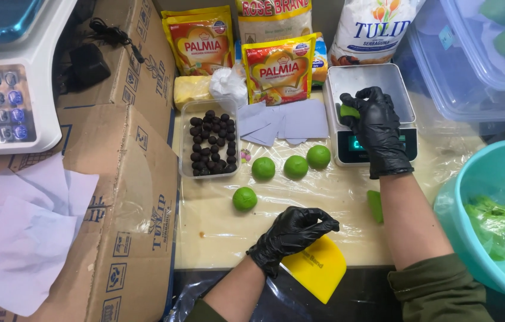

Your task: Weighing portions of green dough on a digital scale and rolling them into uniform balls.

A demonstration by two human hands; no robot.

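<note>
Two gloved hands are what I'm steering, so I start nearest me. My left hand sits at about six o'clock on the plastic-covered board, fingers curled in tight over the top edge of a yellow scraper; whether it pinches anything I cannot tell. At about four o'clock from it lies a small strip of green dough, apart from both hands.

Further out, four green dough balls rest on the board: one alone at eleven o'clock from the left hand, three in a slanting row beyond it. To their nine o'clock stands a clear tub of dark round fillings.

My right hand is at one o'clock, over the digital scale, thumb and fingers pinching a green dough piece just above the metal tray. To do this well, I judge I should let the piece rest fully on the tray, lift my fingers clear so they add no weight, and keep my palm off the display, which it now partly hides.

Farthest away, pouches and bags of ingredients line the back at twelve o'clock; a teal bowl holding green dough under plastic film sits at three.
</note>
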